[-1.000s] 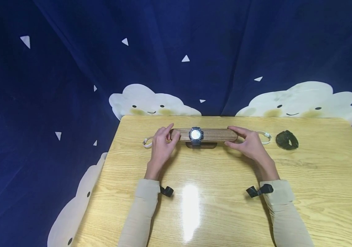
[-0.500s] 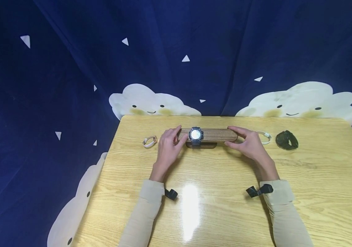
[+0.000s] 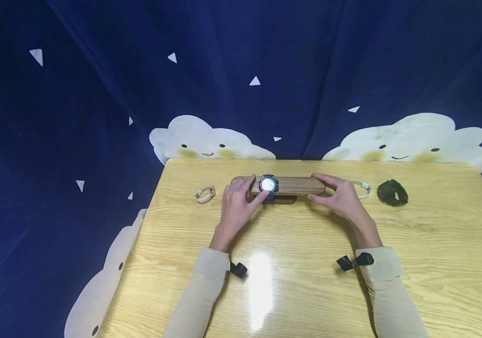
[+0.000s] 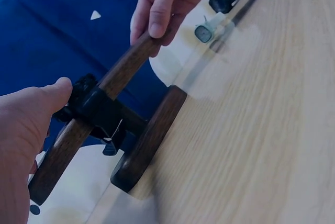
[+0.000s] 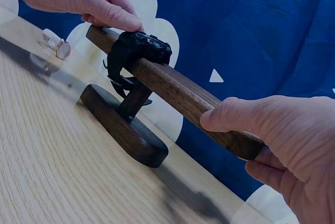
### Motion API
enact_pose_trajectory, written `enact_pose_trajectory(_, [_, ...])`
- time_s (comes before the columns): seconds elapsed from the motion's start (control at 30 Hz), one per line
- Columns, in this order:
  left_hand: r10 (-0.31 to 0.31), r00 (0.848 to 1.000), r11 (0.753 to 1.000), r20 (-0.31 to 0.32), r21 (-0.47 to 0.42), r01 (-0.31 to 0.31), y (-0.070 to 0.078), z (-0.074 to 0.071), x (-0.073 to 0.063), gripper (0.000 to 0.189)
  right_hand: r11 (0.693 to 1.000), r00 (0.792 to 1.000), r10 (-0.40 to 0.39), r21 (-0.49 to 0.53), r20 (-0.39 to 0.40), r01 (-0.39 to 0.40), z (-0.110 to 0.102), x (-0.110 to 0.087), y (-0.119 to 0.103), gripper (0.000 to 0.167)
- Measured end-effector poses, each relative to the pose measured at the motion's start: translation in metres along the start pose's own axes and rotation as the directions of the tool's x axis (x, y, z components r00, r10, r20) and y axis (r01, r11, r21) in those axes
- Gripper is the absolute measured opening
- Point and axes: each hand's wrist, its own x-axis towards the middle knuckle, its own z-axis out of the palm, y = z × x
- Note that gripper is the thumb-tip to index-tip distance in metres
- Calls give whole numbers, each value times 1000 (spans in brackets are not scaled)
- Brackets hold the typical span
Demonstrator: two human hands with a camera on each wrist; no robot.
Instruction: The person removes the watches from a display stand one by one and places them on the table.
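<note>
A dark wooden T-shaped watch stand stands near the table's far edge, its oval base on the tabletop. Round its crossbar hangs a black wristwatch with a round, bright face, left of the middle. My right hand grips the bar's right end between thumb and fingers. My left hand is at the watch's left side, thumb at the near edge of its case and fingers over the bar's far side. The left wrist view shows the strap's loose ends below the bar; the left fingertips are mostly hidden.
A small white-strapped watch lies left of the stand. Another white-strapped watch lies behind my right hand, partly covered. A thick black watch rests farther right. A dark blue curtain hangs behind the wooden table.
My left hand has slid right along the bar, from its left end to the watch, uncovering the bar's end and the left white watch. My right hand has stayed in place.
</note>
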Motion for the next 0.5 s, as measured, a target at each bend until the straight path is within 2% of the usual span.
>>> enact_pose_trajectory(0.5, [35, 999, 998, -31, 58, -33, 10, 9, -4, 69, 1000, 1000, 2, 6, 5, -3, 0, 0, 0, 64])
